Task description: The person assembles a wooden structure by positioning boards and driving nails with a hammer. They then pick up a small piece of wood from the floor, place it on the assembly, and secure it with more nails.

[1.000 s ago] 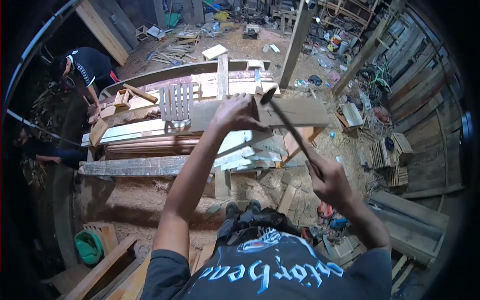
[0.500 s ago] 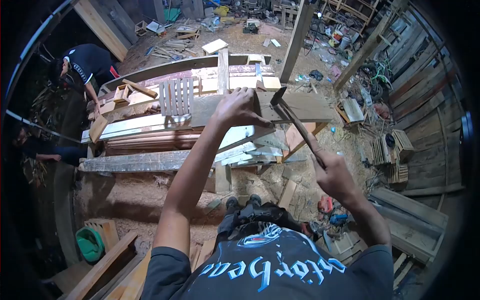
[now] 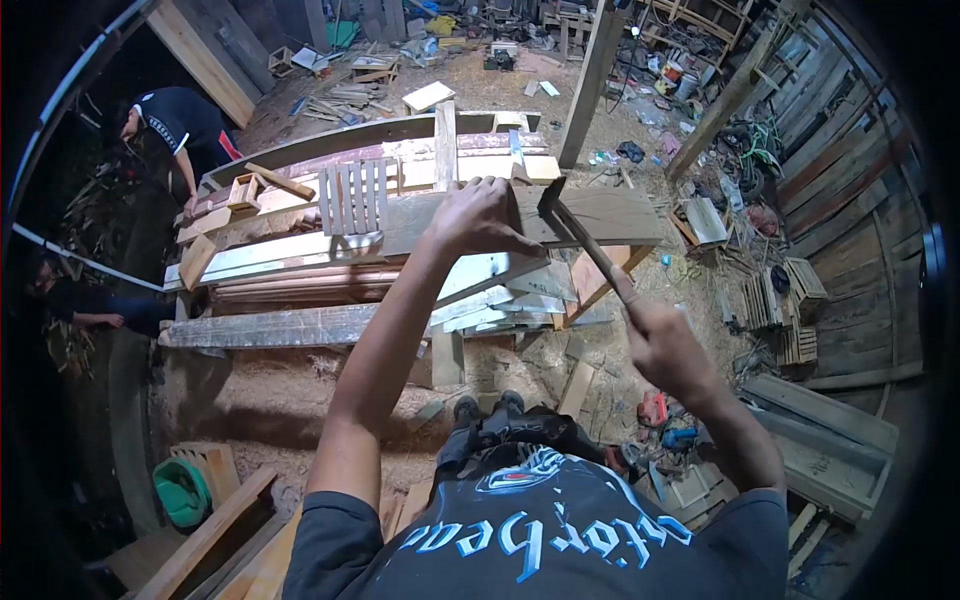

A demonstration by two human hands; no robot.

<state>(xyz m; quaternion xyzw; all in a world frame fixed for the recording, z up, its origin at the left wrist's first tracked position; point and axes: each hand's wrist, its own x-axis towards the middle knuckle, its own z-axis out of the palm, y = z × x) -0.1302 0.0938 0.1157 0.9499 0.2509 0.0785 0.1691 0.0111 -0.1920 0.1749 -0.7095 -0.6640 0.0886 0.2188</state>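
My right hand (image 3: 665, 345) is closed around the wooden handle of a hammer (image 3: 592, 248). The dark hammer head lies over the right part of a wide wooden board (image 3: 610, 212), close to its surface. My left hand (image 3: 482, 215) grips this board near its middle, fingers bent over the top and thumb stretched toward the hammer. Left of that hand, a small slatted wooden panel (image 3: 353, 197) lies near the board's end. Beneath the board are stacked pale planks (image 3: 490, 305) on the workbench.
A person (image 3: 185, 130) in a dark shirt bends at the bench's far left; another person's arm (image 3: 95, 318) shows below. A small wooden box (image 3: 244, 191) sits on the bench. Posts (image 3: 592, 85) rise behind it. Crates (image 3: 800, 280) and a green bucket (image 3: 182, 492) stand on the littered floor.
The hammer head and my right hand have shifted slightly downward. My left hand keeps its place on the board. The bending person's hand has drawn back from a small wood piece.
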